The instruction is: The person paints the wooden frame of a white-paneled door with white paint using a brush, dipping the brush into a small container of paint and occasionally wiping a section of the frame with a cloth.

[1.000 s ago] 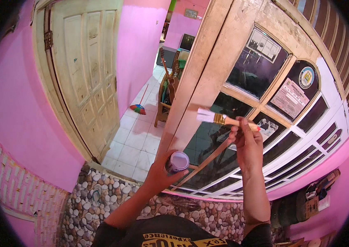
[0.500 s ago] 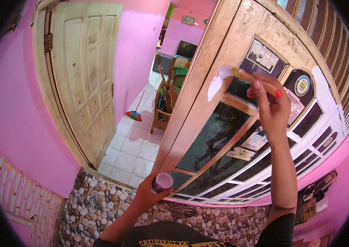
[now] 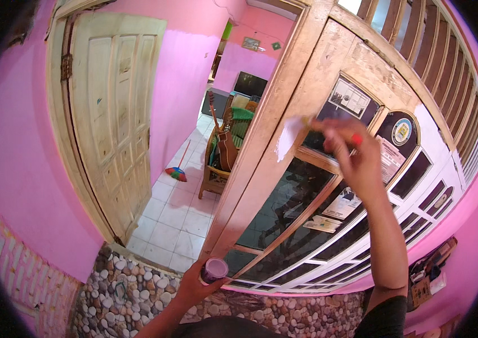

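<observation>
At the bare-wood window frame [image 3: 318,73]: white paint patch [image 3: 285,143], red-ended, wooden-handled paintbrush [image 3: 310,122] at its upper end.
Right hand [image 3: 352,151]: gripping the brush.
Left hand [image 3: 198,283]: clasping a purple cylindrical pot [image 3: 215,270], lower.

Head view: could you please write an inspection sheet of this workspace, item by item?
Surface: brown wooden frame with a white patch.
Job's things: brush, blurred, at the patch; cup.
Clutter: broom on tiled floor; guitar on or against chair.
Hands: right hand grips brush; left hand holds cup.
Cables: thin line on back wall, perhaps a wire.
Surroundings: open door, pink wall, pebble-patterned floor.
</observation>
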Demonstrator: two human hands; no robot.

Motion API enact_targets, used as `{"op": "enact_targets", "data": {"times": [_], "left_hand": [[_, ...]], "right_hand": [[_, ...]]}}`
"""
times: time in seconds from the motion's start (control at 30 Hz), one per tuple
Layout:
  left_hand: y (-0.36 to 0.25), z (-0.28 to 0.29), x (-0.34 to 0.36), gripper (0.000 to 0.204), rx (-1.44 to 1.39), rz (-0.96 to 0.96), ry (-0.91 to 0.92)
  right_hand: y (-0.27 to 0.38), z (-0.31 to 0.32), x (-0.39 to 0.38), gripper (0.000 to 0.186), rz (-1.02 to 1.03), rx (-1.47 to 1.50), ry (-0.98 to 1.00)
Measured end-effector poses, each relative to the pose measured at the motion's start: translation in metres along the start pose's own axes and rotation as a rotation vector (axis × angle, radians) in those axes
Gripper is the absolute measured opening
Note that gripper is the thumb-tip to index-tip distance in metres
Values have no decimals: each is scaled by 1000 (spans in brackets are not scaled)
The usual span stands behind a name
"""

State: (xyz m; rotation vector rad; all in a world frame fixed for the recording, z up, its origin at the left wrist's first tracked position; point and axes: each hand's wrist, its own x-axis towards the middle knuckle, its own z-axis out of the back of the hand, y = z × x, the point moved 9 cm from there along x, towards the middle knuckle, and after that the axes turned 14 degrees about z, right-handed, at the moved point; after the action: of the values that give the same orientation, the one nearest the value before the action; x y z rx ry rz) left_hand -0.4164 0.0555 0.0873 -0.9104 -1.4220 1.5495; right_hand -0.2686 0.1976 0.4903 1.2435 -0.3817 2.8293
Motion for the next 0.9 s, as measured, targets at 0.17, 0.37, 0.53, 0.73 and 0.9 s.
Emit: {"op": "enact_targets", "data": {"times": [0.17,0.37,0.53,0.73,0.9], "left_hand": [[5,1,-5,72,16,35,2],[21,12,-12,73,10,46,-28],[11,17,-17,73,-23,40,-44],[21,15,-16,73,-21,45,-50],[20,20,-22,74,20,39,-79]], "right_hand": [[-4,51,30,10,-135,74,-291],[20,-10,-7,12,-83,169,65],[9,-15,-4,11,-91,104,105],[-9,52,34,13,-20,78,-299],[12,9,2,10,-66,118,1]]}}
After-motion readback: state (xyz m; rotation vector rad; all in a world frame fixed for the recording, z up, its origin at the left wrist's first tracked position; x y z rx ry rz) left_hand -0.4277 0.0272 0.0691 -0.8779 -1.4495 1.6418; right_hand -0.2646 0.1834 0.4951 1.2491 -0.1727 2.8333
